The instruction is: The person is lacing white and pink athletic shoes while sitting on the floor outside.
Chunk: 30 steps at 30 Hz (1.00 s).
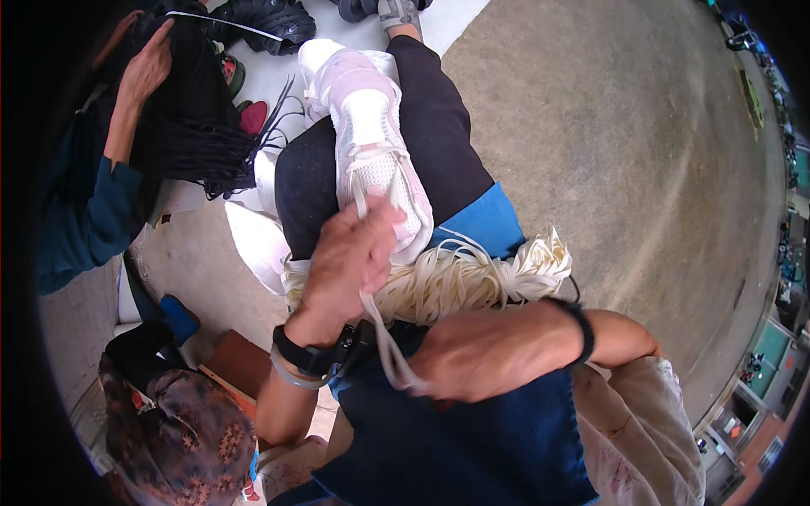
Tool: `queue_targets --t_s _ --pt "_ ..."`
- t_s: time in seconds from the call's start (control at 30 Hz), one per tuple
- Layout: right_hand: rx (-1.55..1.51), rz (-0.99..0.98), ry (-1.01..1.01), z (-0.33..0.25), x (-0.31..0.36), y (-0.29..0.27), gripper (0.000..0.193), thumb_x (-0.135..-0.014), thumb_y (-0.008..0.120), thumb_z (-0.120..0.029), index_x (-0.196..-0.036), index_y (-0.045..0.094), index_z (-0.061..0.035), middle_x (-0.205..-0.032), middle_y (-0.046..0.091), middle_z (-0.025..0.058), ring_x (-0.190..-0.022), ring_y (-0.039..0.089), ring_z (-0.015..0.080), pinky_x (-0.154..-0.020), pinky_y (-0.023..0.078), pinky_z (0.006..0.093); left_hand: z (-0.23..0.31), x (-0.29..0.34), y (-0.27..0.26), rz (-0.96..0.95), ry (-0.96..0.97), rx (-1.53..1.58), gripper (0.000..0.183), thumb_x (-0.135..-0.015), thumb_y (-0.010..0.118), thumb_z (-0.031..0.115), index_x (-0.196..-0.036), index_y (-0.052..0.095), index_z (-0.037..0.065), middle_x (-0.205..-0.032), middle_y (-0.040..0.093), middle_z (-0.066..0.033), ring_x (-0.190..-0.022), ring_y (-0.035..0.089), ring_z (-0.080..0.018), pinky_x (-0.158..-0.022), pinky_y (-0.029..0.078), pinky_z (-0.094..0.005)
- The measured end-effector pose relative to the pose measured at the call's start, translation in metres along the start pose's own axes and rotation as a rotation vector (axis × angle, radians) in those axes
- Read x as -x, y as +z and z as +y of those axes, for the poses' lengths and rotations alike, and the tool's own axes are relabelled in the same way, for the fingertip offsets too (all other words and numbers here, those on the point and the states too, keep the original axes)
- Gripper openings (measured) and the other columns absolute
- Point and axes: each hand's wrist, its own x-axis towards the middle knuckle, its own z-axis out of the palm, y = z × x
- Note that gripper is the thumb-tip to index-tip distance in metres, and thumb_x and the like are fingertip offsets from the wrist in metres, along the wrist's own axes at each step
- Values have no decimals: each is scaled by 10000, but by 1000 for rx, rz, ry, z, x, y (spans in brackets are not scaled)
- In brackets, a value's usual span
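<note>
A white and pale pink sneaker (364, 118) lies lengthwise on my lap, its toe away from me. My left hand (354, 253), closed, rests at the sneaker's near end with a white shoelace (384, 337) running through its fingers. Lower and to the right, my right hand (468, 358) is blurred by motion, with the same lace leading into it; its fingertips are hidden underneath. Part of the lace is threaded through the sneaker's upper eyelets. A bundle of cream laces (481, 282) lies across my lap, just beyond my right forearm.
At the left, another person's hand (148, 72) holds a white lace above a black shoe (274, 25). A bundle of black laces (190, 156) hangs there. A person in a patterned head covering (181, 422) is close at lower left. Concrete floor (607, 152) stretches right.
</note>
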Motion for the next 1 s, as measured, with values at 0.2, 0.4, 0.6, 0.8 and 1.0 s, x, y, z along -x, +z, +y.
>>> queue_targets --t_s 0.2,0.4,0.6,0.8,1.0 --pt "311 1124 271 20 25 -61 195 -855 650 -108 -998 590 9 -820 602 128 -633 585 205 -572 473 332 -19 3 10 244 461 -862 124 -930 558 110 -964 562 -9 -738 596 -169 -627 614 -314 -626 482 -402" --pt "635 1262 303 56 -11 -67 155 -848 648 -89 -957 589 3 -822 601 158 -667 622 284 -587 503 365 -23 11 11 306 619 -1084 159 -957 547 145 -943 573 -11 -677 522 -66 -613 492 -104 -572 421 -280" --pt "623 1251 288 71 -5 -62 173 -844 649 -87 -972 581 7 -819 601 167 -672 633 307 -583 515 362 -12 39 -20 284 315 -842 130 -952 550 124 -937 574 -3 -677 541 -72 -627 464 -97 -596 430 -280" --pt "592 1256 279 65 -7 -51 179 -845 647 -105 -961 583 16 -795 599 164 -665 631 320 -589 519 378 -27 49 -8 149 438 -1071 147 -968 544 146 -993 602 13 -731 551 -16 -667 468 -77 -602 401 -240" --pt "711 1216 290 78 -11 -55 130 -833 629 -67 -905 565 19 -754 568 166 -647 611 336 -577 512 390 -33 52 6 180 426 -1067 193 -984 520 177 -1017 604 6 -700 530 -47 -631 471 -117 -602 408 -268"
